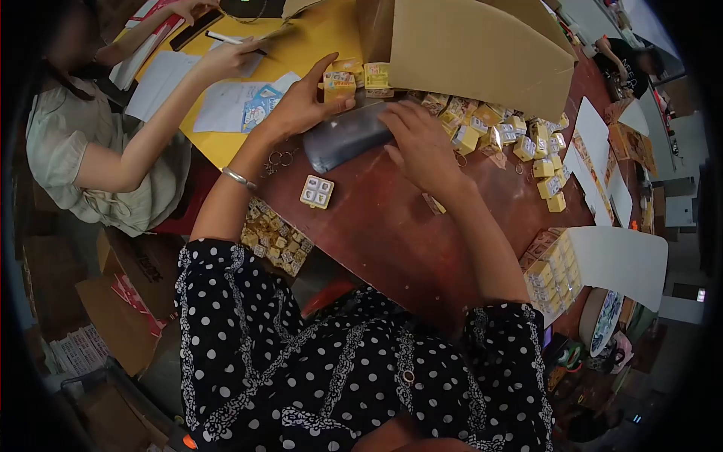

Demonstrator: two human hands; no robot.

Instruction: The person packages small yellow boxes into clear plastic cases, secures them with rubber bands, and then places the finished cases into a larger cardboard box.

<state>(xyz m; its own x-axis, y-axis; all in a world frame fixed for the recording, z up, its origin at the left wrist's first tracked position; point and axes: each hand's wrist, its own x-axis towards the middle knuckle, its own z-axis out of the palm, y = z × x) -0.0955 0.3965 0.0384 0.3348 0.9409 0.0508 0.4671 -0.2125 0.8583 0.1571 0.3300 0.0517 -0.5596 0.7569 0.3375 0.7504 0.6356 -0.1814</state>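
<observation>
My left hand (303,105) is beside a small yellow box (339,87), its thumb and fingers spread around the box's left and lower sides. My right hand (418,139) lies over the right end of a dark, shiny, blurred object (346,137) on the red table (369,218); its fingers are bent against that end. A square yellow-edged piece with four pictured cubes (318,192) lies below my left wrist. Keyrings (277,160) lie near that wrist. Many small yellow boxes (512,132) are heaped to the right of my right hand.
A large open cardboard box (482,56) stands at the back. Another person (105,151) sits at the left by a yellow surface with papers (222,108), a pen in one hand. A plastic-covered tray of cubes (553,279) lies right; a bin of small pieces (275,239) is lower left.
</observation>
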